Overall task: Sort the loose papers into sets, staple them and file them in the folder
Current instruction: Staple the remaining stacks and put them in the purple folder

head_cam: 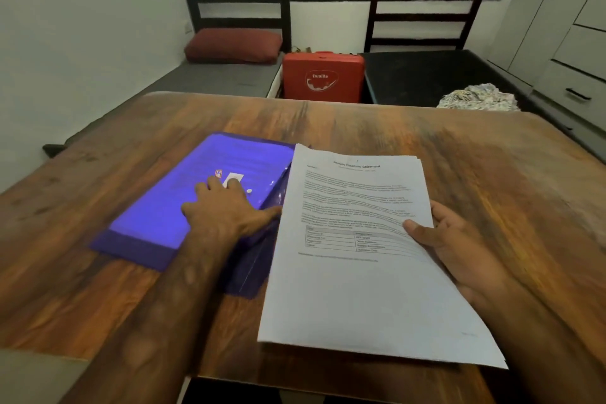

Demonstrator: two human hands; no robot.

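Here, taking the person's seat as 6 o'clock of the wooden table [410, 134], the purple plastic folder [157, 216] lies flat and closed on the wood at about 9 o'clock of the table's middle. Its long side runs from 7 toward 1 o'clock. A small white label [234, 179] and a white snap stud sit on its cover. The left hand [223, 210] rests palm down on that cover, its fingers [204, 188] spread and nearly straight, gripping nothing. The fingertips reach the label, and the thumb points toward 3 o'clock, at the left edge of the papers.

The papers [360, 289] are a stack of white printed sheets just at 3 o'clock of the folder, overlapping its right-hand border. The top sheet carries a heading, blocks of text and a ruled grid; the print is too blurred to read with certainty. The right hand [459, 246] grips the stack at its 3 o'clock edge, with the thumb laid on the top sheet and the other fingers hidden beneath. The stack's far corner fans slightly, showing several sheets. Its near edge comes close to the table's 6 o'clock rim and casts a shadow on the wood.

Beyond the table, at 12 o'clock, a red case [323, 75] stands upright between two beds. The bed at 11 o'clock bears a dark red pillow [232, 44]; on the dark bed at 1 o'clock lies a crumpled patterned cloth [478, 100].
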